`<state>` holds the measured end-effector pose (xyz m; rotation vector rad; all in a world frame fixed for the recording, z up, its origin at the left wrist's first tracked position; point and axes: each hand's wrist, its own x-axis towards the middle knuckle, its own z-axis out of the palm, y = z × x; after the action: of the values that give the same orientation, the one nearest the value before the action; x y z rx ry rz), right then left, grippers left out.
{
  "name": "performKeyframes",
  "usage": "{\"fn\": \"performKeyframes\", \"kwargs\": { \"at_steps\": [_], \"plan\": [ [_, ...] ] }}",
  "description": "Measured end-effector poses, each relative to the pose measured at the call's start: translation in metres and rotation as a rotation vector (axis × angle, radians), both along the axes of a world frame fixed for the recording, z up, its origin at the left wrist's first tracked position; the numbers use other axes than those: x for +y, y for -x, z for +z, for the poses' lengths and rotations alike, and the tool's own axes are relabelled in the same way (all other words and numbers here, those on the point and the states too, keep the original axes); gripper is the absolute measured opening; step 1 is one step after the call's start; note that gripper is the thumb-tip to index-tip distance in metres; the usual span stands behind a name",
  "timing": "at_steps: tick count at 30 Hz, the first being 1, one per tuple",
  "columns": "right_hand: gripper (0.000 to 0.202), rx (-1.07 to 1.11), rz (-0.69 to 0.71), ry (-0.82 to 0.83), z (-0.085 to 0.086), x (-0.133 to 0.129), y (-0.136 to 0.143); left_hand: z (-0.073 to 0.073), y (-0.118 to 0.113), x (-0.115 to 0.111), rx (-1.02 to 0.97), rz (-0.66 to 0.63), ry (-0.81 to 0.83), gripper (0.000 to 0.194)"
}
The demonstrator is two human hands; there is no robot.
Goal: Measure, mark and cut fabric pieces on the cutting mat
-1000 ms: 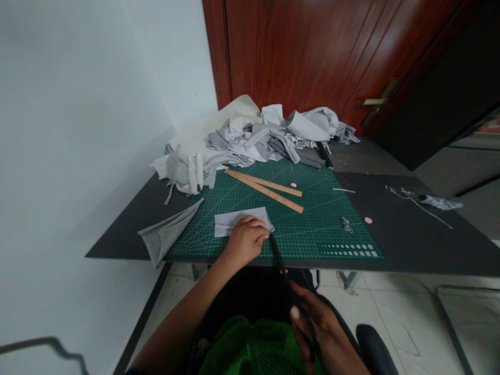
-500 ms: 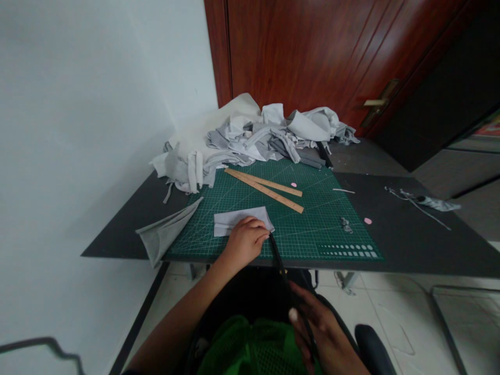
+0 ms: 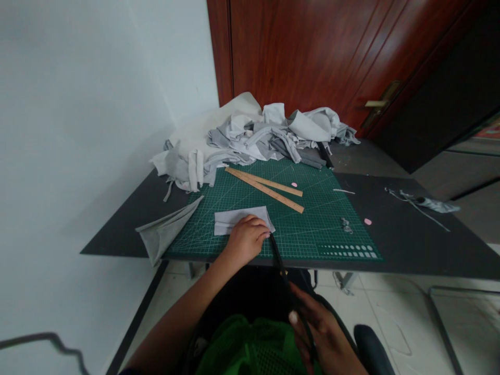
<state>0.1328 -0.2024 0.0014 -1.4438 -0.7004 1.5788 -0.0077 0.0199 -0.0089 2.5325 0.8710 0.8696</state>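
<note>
A folded piece of light grey cloth (image 3: 225, 219) lies on the green cutting mat (image 3: 308, 224), close to its front edge. My left hand (image 3: 249, 237) rests on the cloth's front right part, fingers bent and pressed together by its right edge. Black scissors (image 3: 278, 256) point away from me, their tips at the cloth's right corner beside my left fingertips. My right hand (image 3: 322, 328) is closed around the scissors' handles, below the table edge. Whether the blades are parted is hard to make out.
Two wooden rulers (image 3: 269, 192) cross on the mat behind the cloth. A heap of grey and white fabric (image 3: 242, 135) lies along the back. Another grey cloth piece (image 3: 166, 234) overhangs the front edge at left. Pink chalk (image 3: 367, 222) and thread scraps (image 3: 346, 225) lie to the right.
Both hands, the cloth and the scissors hold nearly the same places. Only a slight shift of the whole view shows.
</note>
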Motion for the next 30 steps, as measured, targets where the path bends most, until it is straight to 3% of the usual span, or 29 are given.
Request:
{"fn": "performKeyframes", "kwargs": {
  "at_steps": [4,9,19,30],
  "plan": [
    [0.106,0.037,0.003,0.031,-0.003,0.001,-0.001,0.002,0.001,-0.003,0.086,-0.023,-0.05,0.02],
    [0.083,0.072,-0.022,-0.017,-0.007,0.0,-0.004,0.004,0.0,-0.004,0.172,-0.031,-0.097,0.025],
    [0.06,0.077,-0.073,-0.076,0.0,0.019,0.002,0.006,0.001,-0.006,0.178,-0.008,-0.137,0.024],
    [0.071,0.021,-0.046,-0.07,-0.002,0.034,0.002,0.006,0.002,-0.005,0.18,-0.009,-0.165,0.022]
  ]
}}
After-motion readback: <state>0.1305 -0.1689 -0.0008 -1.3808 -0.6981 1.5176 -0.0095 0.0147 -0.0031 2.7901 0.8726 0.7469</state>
